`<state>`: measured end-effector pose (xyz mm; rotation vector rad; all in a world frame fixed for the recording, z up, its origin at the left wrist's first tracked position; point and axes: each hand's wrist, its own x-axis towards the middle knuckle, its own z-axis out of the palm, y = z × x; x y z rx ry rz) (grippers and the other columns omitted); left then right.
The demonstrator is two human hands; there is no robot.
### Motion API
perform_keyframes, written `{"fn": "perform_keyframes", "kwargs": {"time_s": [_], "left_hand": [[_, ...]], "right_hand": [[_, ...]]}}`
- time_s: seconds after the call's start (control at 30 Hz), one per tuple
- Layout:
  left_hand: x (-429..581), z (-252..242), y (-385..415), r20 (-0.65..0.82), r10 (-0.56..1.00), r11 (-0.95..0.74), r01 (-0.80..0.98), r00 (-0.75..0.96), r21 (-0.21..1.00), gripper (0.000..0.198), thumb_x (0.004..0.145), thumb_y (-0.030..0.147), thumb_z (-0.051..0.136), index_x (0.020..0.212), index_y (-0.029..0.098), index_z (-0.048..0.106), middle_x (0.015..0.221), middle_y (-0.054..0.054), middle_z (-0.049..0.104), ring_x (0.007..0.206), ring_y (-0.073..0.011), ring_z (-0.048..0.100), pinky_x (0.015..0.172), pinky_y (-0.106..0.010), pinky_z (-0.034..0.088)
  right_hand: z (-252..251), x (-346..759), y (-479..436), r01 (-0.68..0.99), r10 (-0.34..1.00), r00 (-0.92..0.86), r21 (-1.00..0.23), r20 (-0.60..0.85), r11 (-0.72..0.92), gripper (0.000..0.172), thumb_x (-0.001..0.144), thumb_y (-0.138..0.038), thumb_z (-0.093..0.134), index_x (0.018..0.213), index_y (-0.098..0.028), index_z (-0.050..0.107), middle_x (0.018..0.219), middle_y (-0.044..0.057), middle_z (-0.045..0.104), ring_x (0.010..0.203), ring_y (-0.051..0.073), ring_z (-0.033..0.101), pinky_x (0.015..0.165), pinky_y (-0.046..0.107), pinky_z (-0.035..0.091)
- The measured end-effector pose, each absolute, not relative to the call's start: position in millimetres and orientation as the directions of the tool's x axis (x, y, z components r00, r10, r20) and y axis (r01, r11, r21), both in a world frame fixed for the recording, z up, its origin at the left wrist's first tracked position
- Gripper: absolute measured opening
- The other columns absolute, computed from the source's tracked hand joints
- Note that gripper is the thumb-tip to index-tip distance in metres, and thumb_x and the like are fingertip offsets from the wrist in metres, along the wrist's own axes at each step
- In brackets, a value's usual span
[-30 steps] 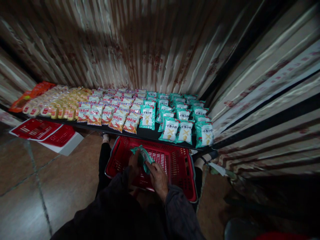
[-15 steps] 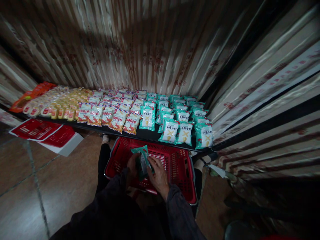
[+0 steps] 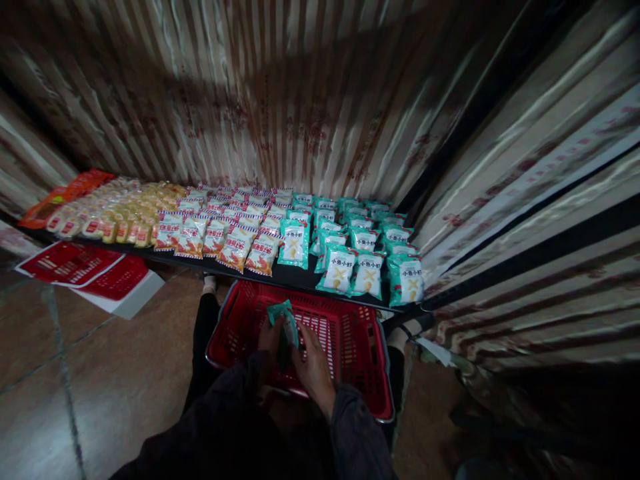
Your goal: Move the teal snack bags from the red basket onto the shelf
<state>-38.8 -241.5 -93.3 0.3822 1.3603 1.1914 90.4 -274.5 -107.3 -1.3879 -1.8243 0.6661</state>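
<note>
A teal snack bag is held upright over the red plastic basket. My left hand is closed on the bag's left side. On its right side is my right hand, thumb against the bag and fingers stretched out. The basket rests between my legs, and its slotted floor shows around my hands. Just beyond it, rows of teal-and-white snack bags stand on a black shelf, beside red-and-white striped bags.
Farther left on the shelf lie small yellow packs and orange packets. Red printed cards and a white box are below the shelf's left end. Striped sheeting hangs behind and to the right.
The snack bag has turned more edge-on between my hands. My right hand's fingers have straightened along its side. The view has shifted slightly.
</note>
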Motion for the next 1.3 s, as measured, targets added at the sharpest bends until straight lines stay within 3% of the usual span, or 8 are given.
{"fn": "perform_keyframes", "kwargs": {"time_s": [0.17, 0.37, 0.53, 0.67, 0.77, 0.87, 1.0, 1.3], "left_hand": [[-32, -87, -243, -0.461, 0.858, 0.387, -0.304, -0.229, 0.871, 0.052, 0.065, 0.048, 0.072, 0.107, 0.019, 0.062, 0.105, -0.009, 0.069, 0.100, -0.0254, 0.064, 0.088, -0.035, 0.048], [-24, -86, -246, -0.434, 0.890, 0.356, -0.387, -0.137, 0.851, 0.057, 0.068, 0.046, 0.070, 0.117, 0.020, 0.059, 0.126, -0.009, 0.062, 0.119, -0.0257, 0.056, 0.100, -0.035, 0.044], [-32, -91, -242, -0.360, 0.919, 0.297, -0.319, -0.160, 0.900, 0.045, 0.067, 0.044, 0.071, 0.104, 0.018, 0.064, 0.114, -0.009, 0.068, 0.109, -0.0247, 0.061, 0.096, -0.037, 0.046], [-40, -99, -237, -0.368, 0.915, 0.316, -0.271, -0.168, 0.909, 0.051, 0.063, 0.046, 0.076, 0.104, 0.018, 0.066, 0.113, -0.011, 0.068, 0.109, -0.0262, 0.061, 0.097, -0.039, 0.046], [-42, -105, -237, -0.446, 0.892, 0.410, -0.282, -0.074, 0.867, 0.055, 0.063, 0.052, 0.075, 0.105, 0.018, 0.067, 0.112, -0.011, 0.070, 0.106, -0.0275, 0.063, 0.096, -0.040, 0.047], [-41, -108, -240, -0.462, 0.886, 0.451, -0.315, 0.044, 0.835, 0.058, 0.062, 0.055, 0.076, 0.105, 0.017, 0.067, 0.109, -0.011, 0.071, 0.102, -0.0283, 0.065, 0.091, -0.040, 0.050], [-40, -109, -243, -0.410, 0.910, 0.399, -0.378, 0.056, 0.836, 0.066, 0.057, 0.051, 0.081, 0.111, 0.016, 0.062, 0.109, -0.012, 0.070, 0.096, -0.0272, 0.067, 0.088, -0.041, 0.052], [-49, -89, -239, -0.341, 0.939, 0.302, -0.363, -0.048, 0.882, 0.064, 0.059, 0.046, 0.081, 0.112, 0.017, 0.060, 0.107, -0.010, 0.070, 0.094, -0.0247, 0.067, 0.084, -0.037, 0.053]], "right_hand": [[-112, 81, -276, 0.519, 0.978, -0.139, -0.829, 0.156, 0.206, 0.064, 0.076, -0.016, 0.056, 0.139, -0.019, 0.044, 0.139, 0.012, 0.052, 0.130, 0.025, 0.047, 0.109, 0.046, 0.040], [-102, 84, -271, 0.373, 0.999, -0.047, -0.927, 0.024, 0.039, 0.064, 0.077, -0.022, 0.059, 0.139, -0.024, 0.044, 0.137, 0.008, 0.053, 0.126, 0.024, 0.051, 0.107, 0.043, 0.040], [-91, 94, -265, 0.194, 0.999, -0.006, -0.980, -0.049, -0.046, 0.054, 0.076, -0.032, 0.065, 0.128, -0.023, 0.055, 0.128, 0.006, 0.061, 0.117, 0.025, 0.057, 0.101, 0.040, 0.044], [-84, 100, -263, -0.039, 0.974, 0.029, -0.974, -0.226, -0.224, 0.060, 0.071, -0.040, 0.070, 0.126, -0.022, 0.056, 0.122, 0.006, 0.065, 0.110, 0.026, 0.061, 0.097, 0.041, 0.047], [-81, 100, -261, -0.249, 0.942, 0.033, -0.915, -0.334, -0.316, 0.066, 0.067, -0.041, 0.075, 0.127, -0.022, 0.054, 0.118, 0.006, 0.068, 0.104, 0.026, 0.064, 0.090, 0.041, 0.050], [-79, 97, -258, -0.364, 0.931, 0.040, -0.873, -0.362, -0.324, 0.060, 0.066, -0.042, 0.076, 0.120, -0.022, 0.058, 0.112, 0.006, 0.070, 0.097, 0.025, 0.067, 0.085, 0.039, 0.052], [-76, 94, -257, -0.393, 0.926, 0.004, -0.852, -0.378, -0.346, 0.055, 0.066, -0.043, 0.077, 0.114, -0.022, 0.061, 0.110, 0.005, 0.071, 0.093, 0.024, 0.068, 0.084, 0.039, 0.053], [-77, 88, -254, -0.335, 0.950, 0.040, -0.900, -0.309, -0.279, 0.066, 0.063, -0.044, 0.079, 0.123, -0.024, 0.057, 0.113, 0.006, 0.069, 0.103, 0.024, 0.064, 0.090, 0.038, 0.051]]}}
